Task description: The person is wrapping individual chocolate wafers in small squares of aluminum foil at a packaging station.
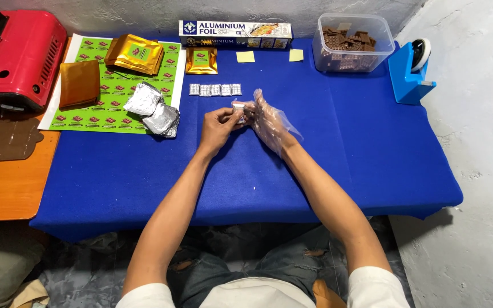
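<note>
Near the centre of the frame, the left hand (219,126) and the gloved right hand (268,117) are together pinching a small foil-wrapped piece (238,108), it seems. It is hovering over the blue tablecloth (338,165), just below a row of wrapped pieces (215,89).

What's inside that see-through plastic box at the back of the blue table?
The clear plastic box holds a heap of brown chocolate pieces, filling the lower part. It has no lid. Whatever lies beneath the top pieces is covered.

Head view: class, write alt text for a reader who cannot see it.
Both hands, left hand bare and right hand in a clear glove, pinch a small foil-wrapped piece over a blue table, near a row of wrapped pieces.
</note>
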